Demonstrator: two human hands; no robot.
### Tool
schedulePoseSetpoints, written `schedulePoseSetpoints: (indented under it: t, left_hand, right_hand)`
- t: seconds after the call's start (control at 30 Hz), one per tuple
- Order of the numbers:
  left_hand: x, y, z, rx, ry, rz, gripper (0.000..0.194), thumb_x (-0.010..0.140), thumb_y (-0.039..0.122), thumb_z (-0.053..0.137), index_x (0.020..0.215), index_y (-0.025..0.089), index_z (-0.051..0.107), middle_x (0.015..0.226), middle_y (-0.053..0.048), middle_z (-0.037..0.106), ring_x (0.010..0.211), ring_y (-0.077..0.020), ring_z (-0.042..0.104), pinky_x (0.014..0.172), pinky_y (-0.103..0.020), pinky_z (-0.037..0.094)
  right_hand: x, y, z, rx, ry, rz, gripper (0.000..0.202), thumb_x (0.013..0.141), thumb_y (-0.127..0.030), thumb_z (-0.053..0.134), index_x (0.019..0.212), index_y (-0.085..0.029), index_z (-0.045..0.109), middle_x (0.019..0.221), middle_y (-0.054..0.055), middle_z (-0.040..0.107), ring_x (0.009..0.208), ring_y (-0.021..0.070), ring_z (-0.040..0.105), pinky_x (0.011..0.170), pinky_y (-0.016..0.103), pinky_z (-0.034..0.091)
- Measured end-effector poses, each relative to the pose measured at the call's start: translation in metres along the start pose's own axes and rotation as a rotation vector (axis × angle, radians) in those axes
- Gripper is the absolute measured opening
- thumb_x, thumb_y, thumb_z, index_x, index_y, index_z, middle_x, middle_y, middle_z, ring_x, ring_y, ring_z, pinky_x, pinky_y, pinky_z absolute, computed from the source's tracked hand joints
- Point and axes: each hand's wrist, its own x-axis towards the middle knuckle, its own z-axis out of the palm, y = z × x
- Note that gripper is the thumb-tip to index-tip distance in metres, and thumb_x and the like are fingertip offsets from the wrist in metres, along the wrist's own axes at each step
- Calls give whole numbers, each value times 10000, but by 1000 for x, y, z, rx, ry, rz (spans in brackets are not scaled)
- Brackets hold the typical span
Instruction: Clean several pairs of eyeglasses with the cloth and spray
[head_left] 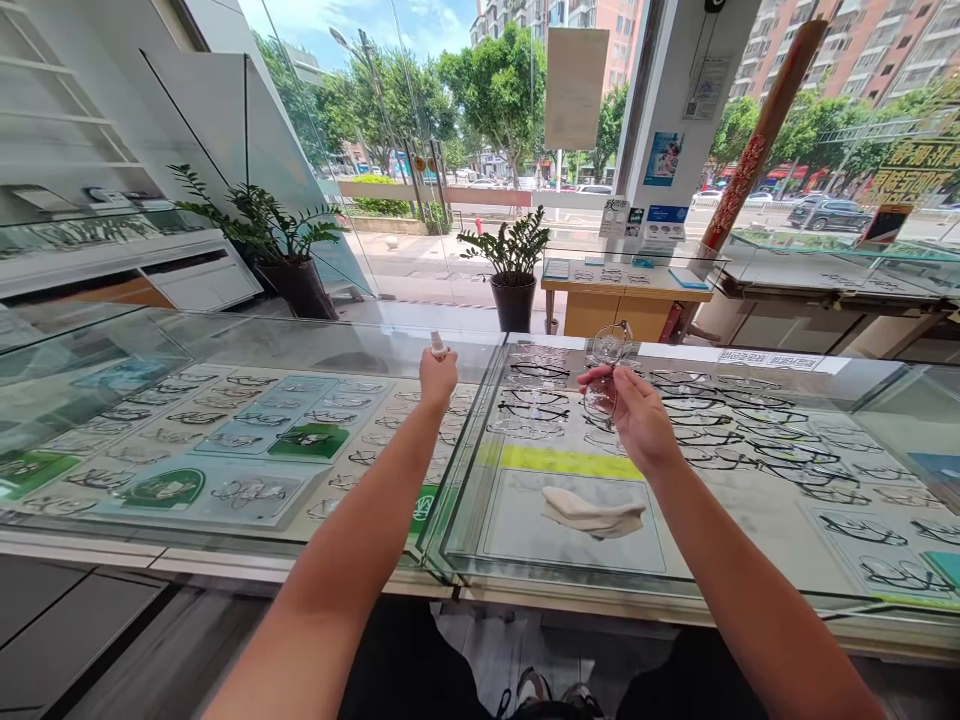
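My left hand (438, 376) is closed around a small bottle with a white nozzle (438, 345), held upright over the far part of the glass counter. Most of the bottle is hidden by the fingers. In my right hand (639, 415) is a pair of thin-framed eyeglasses (612, 345), pinched near the middle and turned so that one lens is above the other. A crumpled whitish cloth (592, 512) lies on the counter glass below and to the left of my right hand.
Glass display cases (469, 470) hold rows of eyeglasses on both sides. Potted plants (514, 300) stand beyond the counter, near the window. A wooden cabinet (622, 310) with more glasses on top is behind the right case.
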Motion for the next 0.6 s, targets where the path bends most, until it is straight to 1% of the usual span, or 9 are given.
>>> schedulePoseSetpoints:
  t: [0.1,0.23,0.4,0.6]
  left_hand:
    - [9,-18,-3,34,3,-62,166,914,237,680,1058,166,639,950,-45,651,815,-169,578,825,-325,482]
    - [12,-29,-4,65,-10,-78,234,898,254,732,1110,175,670,1012,-60,681,876,-192,611,856,-331,490]
    - [12,-31,-3,82,-13,-72,238,901,233,728,1121,171,661,1034,-72,691,916,-202,632,891,-336,500]
    - [7,-27,-3,122,-19,-64,254,918,225,705,1156,172,638,1022,-59,676,945,-204,632,927,-352,501]
  right_hand:
    - [0,0,0,43,5,4,326,1015,-562,628,1022,-267,767,1131,77,820,1013,233,733,819,367,576]
    - [0,-1,1,99,8,22,314,997,-562,678,1018,-273,799,1108,66,821,991,218,719,801,344,552]
    - [1,-2,0,134,9,28,295,986,-549,702,1004,-275,809,1104,59,815,988,210,713,799,330,540]
    - [1,-1,-1,157,-3,17,284,994,-534,704,1007,-274,816,1084,44,819,968,188,720,794,308,527]
